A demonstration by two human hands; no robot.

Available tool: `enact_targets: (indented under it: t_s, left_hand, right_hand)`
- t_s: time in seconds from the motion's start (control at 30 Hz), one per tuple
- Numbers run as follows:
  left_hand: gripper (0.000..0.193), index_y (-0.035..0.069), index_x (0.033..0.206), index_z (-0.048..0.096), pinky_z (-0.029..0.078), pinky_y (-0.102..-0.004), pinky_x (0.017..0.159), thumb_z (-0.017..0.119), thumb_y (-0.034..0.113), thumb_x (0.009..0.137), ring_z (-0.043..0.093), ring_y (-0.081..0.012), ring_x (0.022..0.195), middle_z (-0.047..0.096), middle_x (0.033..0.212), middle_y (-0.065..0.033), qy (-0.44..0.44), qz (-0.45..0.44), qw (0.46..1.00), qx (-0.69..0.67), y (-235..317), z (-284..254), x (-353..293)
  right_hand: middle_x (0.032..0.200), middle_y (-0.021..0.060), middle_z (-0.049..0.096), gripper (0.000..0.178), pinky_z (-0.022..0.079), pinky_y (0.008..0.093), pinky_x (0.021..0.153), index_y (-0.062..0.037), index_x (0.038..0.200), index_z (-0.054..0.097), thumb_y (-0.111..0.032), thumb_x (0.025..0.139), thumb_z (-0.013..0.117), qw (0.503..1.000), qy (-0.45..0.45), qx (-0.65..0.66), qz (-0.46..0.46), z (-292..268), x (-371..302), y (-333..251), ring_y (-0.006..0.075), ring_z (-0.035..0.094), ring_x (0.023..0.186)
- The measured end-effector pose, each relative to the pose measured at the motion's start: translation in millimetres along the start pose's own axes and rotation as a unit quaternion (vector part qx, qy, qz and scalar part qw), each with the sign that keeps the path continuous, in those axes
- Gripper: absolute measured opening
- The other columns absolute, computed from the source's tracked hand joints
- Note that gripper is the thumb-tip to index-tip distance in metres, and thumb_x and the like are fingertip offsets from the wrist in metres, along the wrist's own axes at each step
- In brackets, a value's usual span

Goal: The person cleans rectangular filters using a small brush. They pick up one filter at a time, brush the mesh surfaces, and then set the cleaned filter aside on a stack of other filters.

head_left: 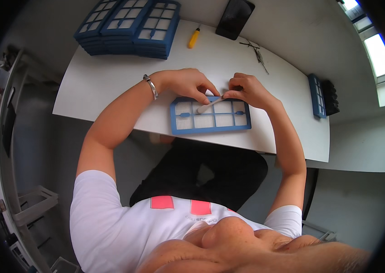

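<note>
A rectangular filter (214, 119), with a blue frame and white pleated material behind a grid, lies flat near the table's front edge. Above it, my right hand (246, 91) pinches the upper end of a slim pale strip (209, 105). The strip slants down to the left across the filter, and its lower end looks wider and rounded. My left hand (191, 84) is at the filter's far edge, thumb and index finger apart, their tips close to the strip. Whether those tips touch the strip or the frame cannot be made out.
Stacks of similar blue filters (131, 28) stand at the back left. Behind my hands lie a yellow-handled tool (194, 38), a black tablet-like device (235, 19) and several thin dark pieces (259, 56). Another blue filter (316, 96) stands at the right edge beside black ridged items (330, 97).
</note>
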State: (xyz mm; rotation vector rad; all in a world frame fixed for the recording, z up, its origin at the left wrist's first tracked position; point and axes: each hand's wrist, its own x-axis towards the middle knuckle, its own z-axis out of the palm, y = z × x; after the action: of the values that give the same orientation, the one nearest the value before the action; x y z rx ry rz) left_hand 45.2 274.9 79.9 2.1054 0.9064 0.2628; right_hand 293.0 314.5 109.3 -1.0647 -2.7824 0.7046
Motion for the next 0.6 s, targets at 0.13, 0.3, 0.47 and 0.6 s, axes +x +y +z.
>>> enact_targets:
  t_s: [0.13,0.3,0.47,0.6]
  left_hand:
    - [0.05,0.009,0.125,0.068,0.051,-0.025,0.063,0.073,0.036,0.083,0.07,-0.0178,0.072,0.075,0.091,-0.0128,0.003,0.008,1.0,0.018,5.1,-0.1,-0.9]
    - [0.049,0.009,0.125,0.067,0.051,-0.0261,0.063,0.071,0.037,0.084,0.07,-0.0174,0.07,0.075,0.089,-0.0121,0.007,0.0,1.0,0.022,5.9,0.4,-5.0]
    - [0.047,0.01,0.125,0.067,0.05,-0.0268,0.063,0.069,0.036,0.087,0.07,-0.0177,0.069,0.075,0.087,-0.012,-0.014,-0.045,0.998,0.048,15.0,-2.3,-6.9]
    - [0.047,0.012,0.129,0.064,0.051,-0.0295,0.068,0.065,0.036,0.09,0.071,-0.0193,0.074,0.075,0.092,-0.0122,-0.013,-0.033,0.998,0.048,15.5,-3.4,-10.1]
  right_hand:
    - [0.077,0.0061,0.063,0.038,0.047,0.0324,0.061,-0.0037,0.078,0.07,-0.039,0.071,0.081,0.999,0.016,0.028,0.004,-3.5,-0.1,10.4,0.0198,0.057,0.069]
    - [0.076,0.0048,0.063,0.036,0.048,0.0307,0.059,-0.0046,0.077,0.069,-0.036,0.068,0.084,0.995,0.071,0.065,-0.021,6.4,-9.3,16.4,0.0187,0.058,0.066]
    - [0.076,0.0035,0.064,0.037,0.051,0.029,0.061,-0.0054,0.075,0.067,-0.037,0.066,0.084,0.994,0.09,0.056,-0.023,4.5,-15.0,13.9,0.0181,0.061,0.066]
    - [0.075,0.0045,0.061,0.033,0.05,0.0275,0.06,-0.0038,0.076,0.066,-0.029,0.066,0.085,0.993,0.102,0.047,-0.022,0.2,-16.4,14.0,0.0167,0.06,0.067]
